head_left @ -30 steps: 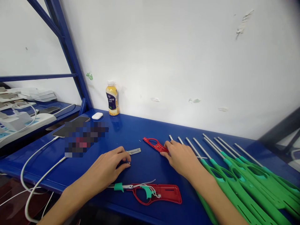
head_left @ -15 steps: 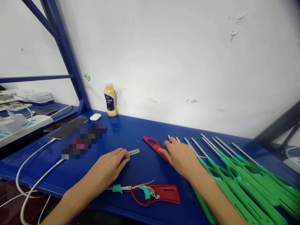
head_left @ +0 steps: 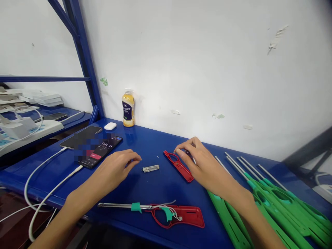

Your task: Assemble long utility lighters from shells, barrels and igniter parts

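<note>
My left hand hovers left of a small clear piece lying on the blue table, its fingers apart and nothing between them. Above the right end of a red shell half, my right hand has its fingers curled; a small dark thing shows behind them, and I cannot tell whether it is held. Near the front edge lies an opened red lighter body with a metal tube, teal parts and white wires. Several green lighters with metal tubes lie at the right, partly behind my right forearm.
Two phones, a black one and one with a lit screen, lie at the left with white cables. A white case and a yellow bottle stand near the wall. A power strip is at the far left.
My left hand has let go of the clear piece and drawn back left. My right hand has lifted off the red shell half, with its fingers now raised and curled. The view has shifted slightly.
</note>
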A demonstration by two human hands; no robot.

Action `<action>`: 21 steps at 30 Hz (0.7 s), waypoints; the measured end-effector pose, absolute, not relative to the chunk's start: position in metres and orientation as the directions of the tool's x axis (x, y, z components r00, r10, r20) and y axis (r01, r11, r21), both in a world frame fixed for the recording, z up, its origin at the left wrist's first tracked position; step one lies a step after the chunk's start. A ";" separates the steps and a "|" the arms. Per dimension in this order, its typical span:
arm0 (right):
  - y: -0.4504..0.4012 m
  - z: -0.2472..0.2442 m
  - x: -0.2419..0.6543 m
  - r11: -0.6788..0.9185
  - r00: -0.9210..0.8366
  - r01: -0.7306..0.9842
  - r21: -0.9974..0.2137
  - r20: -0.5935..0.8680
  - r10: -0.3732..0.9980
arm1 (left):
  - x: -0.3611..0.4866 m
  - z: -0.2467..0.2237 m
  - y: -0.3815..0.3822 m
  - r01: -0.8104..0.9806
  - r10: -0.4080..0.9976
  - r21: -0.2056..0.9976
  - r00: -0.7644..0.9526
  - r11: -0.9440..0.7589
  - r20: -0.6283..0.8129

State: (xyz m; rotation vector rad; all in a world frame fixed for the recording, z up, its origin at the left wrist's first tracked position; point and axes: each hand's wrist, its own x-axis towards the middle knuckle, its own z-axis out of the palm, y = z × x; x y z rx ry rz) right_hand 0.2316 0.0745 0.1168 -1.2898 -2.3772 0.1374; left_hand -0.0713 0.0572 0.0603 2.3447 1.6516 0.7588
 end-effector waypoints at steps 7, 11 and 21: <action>0.059 0.109 0.218 0.617 -0.535 0.730 -0.294 0.316 0.784 | -0.076 0.057 0.055 0.819 0.916 0.422 0.296 -0.389 0.271; 0.056 0.086 0.223 0.634 -0.585 0.735 -0.238 0.249 0.772 | -0.074 0.057 0.055 0.817 0.915 0.422 0.301 -0.393 0.270; 0.046 0.067 0.252 0.550 -0.522 0.826 -0.126 0.199 0.829 | -0.074 0.044 0.061 0.813 0.915 0.421 0.329 -0.401 0.236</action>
